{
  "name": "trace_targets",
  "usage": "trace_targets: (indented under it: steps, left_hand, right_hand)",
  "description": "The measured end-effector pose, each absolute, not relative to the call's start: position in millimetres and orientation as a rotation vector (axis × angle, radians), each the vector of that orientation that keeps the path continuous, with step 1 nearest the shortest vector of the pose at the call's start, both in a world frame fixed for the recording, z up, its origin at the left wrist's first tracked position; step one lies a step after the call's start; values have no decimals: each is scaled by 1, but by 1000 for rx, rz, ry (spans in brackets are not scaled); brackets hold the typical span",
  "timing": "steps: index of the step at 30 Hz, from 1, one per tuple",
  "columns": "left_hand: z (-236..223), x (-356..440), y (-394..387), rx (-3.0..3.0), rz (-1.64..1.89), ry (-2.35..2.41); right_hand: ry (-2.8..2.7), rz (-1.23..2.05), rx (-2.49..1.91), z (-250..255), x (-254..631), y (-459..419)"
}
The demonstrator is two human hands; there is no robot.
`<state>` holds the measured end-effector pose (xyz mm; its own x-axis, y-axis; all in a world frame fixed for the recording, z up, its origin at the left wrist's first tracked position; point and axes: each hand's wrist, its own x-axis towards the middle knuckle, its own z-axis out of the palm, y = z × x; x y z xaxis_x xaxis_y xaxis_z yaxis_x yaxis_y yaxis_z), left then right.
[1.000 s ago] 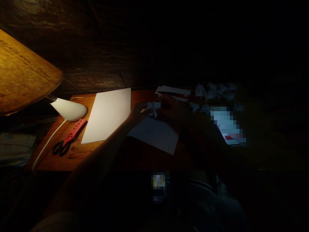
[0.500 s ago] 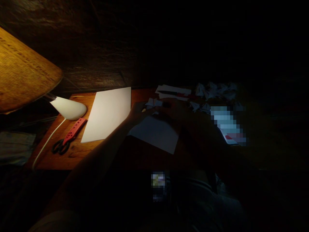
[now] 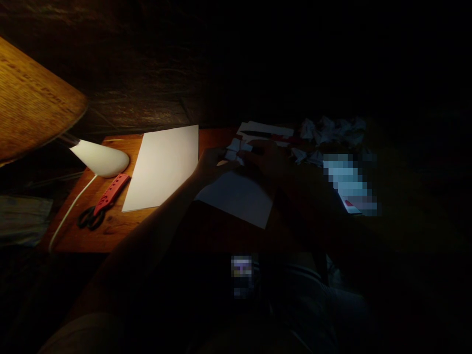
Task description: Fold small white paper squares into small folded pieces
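Note:
Between my two hands is a small piece of folded white paper [image 3: 235, 148], with creased flaps standing out. My left hand [image 3: 212, 160] pinches it from the left side. From the right, my right hand [image 3: 268, 156] closes on its other edge; this hand lies in deep shadow and its fingers show only in part. Just below both hands, a white sheet [image 3: 239, 199] lies flat on the wooden table [image 3: 110, 240]. To the left, a larger stack or sheet of white paper [image 3: 164, 167] is lit by the lamp.
A lamp with a white base [image 3: 101, 157] and wooden shade [image 3: 33, 98] stands at left, near scissors in a red cover [image 3: 112, 192]. Behind my hands, a knife [image 3: 271, 136] rests on paper strips. Several folded paper pieces [image 3: 328, 132] and a lit phone [image 3: 346, 182] are at right.
Both hands have lifted the folded paper slightly and turned it, so more of its flaps show. The whole view has shifted a little; the things on the table stay in place.

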<state>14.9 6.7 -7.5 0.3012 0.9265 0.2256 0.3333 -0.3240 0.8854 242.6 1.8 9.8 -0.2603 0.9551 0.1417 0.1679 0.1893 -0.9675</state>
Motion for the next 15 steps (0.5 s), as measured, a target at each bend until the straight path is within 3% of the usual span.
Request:
trace_targets:
  steps: [8, 15]
  left_hand:
    - [-12, 16, 10, 1818, 1032, 1119]
    - [-17, 14, 15, 1895, 1122, 1115]
  right_hand:
    - [-1709, 1039, -1075, 4, 242, 4]
    - [-1857, 647, -1190, 4, 250, 4]
